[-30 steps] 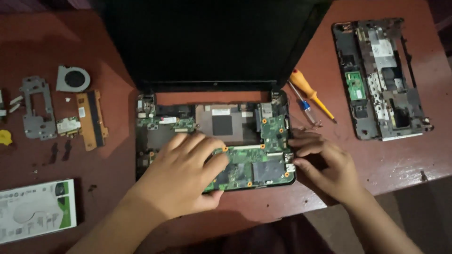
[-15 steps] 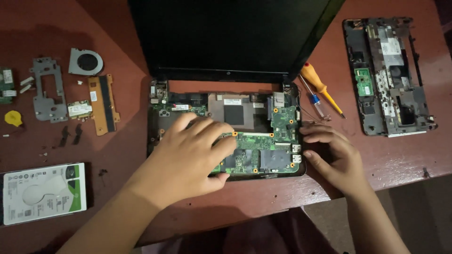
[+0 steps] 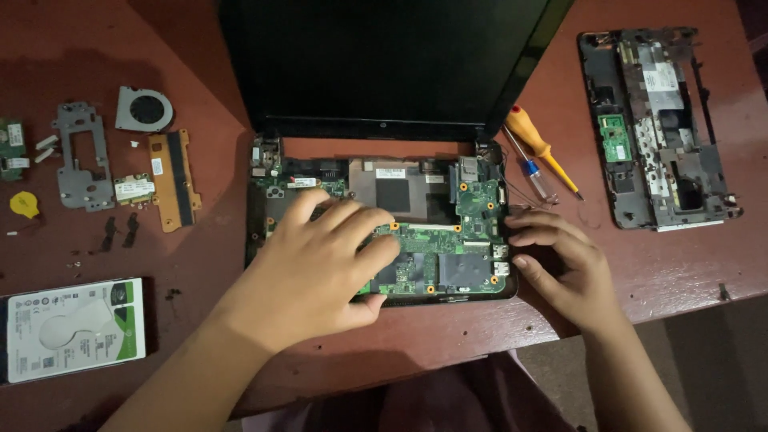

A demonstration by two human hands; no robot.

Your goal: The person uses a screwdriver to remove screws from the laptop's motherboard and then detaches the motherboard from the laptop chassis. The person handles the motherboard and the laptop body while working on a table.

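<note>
A white-labelled drive lies flat at the surface's near left edge, its label white with green marks. Beyond it, toward the far left, sit a small yellow disc, a grey metal bracket, a round fan and an orange-brown strip with a small white-labelled card just beside it. At the right edge a stripped grey casing lies face up, with a white rectangular label near its far end and a green board patch on its left side. Two screwdrivers, one orange-handled and one with a blue tip, lie between the casing and the laptop.

The laptop stands open in the middle of the surface, its dark screen toward the far edge, and its green board lies bare in the base at the near edge.

My left hand lies palm down over the board's left half, fingers spread and loosely curled, tips pressing on the board; it grasps nothing. My right hand rests at the base's right edge, fingers bent inward and touching the side by the ports, thumb low; I cannot tell whether it pinches anything.
</note>
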